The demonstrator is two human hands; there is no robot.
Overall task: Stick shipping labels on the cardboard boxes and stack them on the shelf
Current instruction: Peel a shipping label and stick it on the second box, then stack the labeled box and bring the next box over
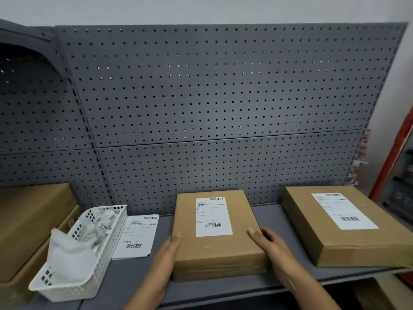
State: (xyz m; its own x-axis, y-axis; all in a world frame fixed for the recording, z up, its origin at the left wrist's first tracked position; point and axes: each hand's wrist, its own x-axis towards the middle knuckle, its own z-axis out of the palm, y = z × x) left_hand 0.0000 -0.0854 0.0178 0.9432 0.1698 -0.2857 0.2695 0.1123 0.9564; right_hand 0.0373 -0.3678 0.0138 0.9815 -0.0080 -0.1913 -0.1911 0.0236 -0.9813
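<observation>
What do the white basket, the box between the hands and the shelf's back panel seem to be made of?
The white basket looks like moulded plastic, slightly glossy, judging by its lattice walls. The middle box is brown cardboard, matte, with layered lines along its front side. The back panel is probably painted metal, grey and matte, punched with regular holes.

A white plastic basket with a lattice of holes in its walls sits low at the left, turned at an angle. Crumpled white paper fills it and spills over its near end. A grey pegboard stands behind, under a pale wall. A red post slants at the far right, with blurred dark racks beyond it.
</observation>
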